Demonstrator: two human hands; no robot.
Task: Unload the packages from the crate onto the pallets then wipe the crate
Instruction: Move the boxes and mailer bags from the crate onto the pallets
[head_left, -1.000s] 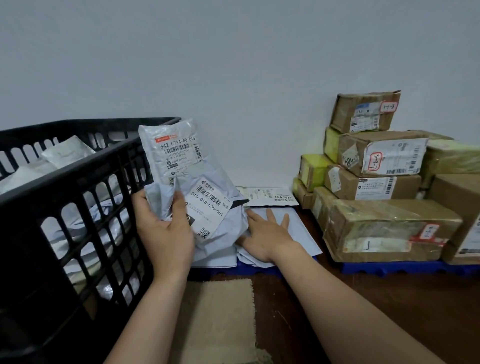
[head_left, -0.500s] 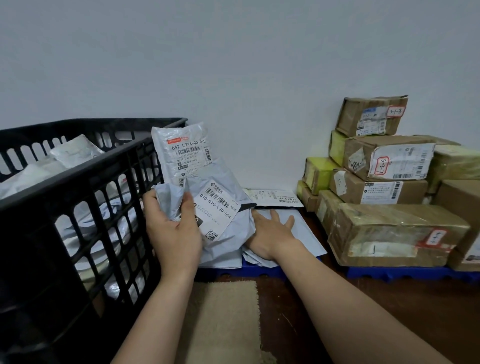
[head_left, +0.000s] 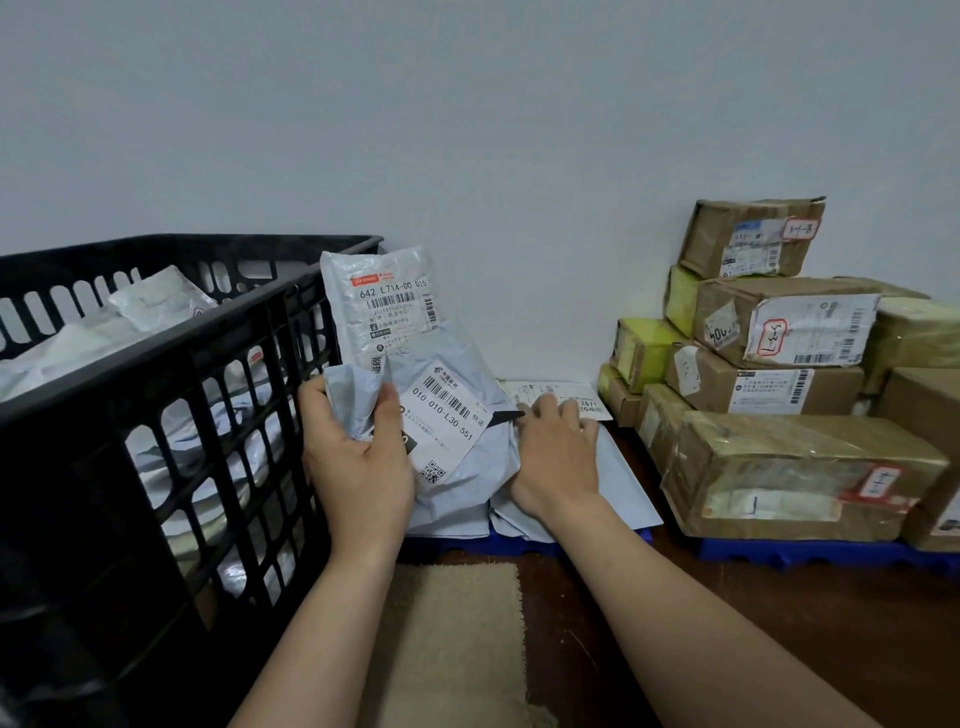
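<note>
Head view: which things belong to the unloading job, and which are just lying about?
Job: black crate, held mailers, left hand, right hand, flat mailers on blue pallet.
Lying about: beige mat, stacked cardboard boxes.

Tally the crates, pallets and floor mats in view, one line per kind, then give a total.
Black crate: 1
Blue pallets: 2 (left pallet under the grey bags, right pallet under the boxes)
Beige mat: 1
Total: 4
</note>
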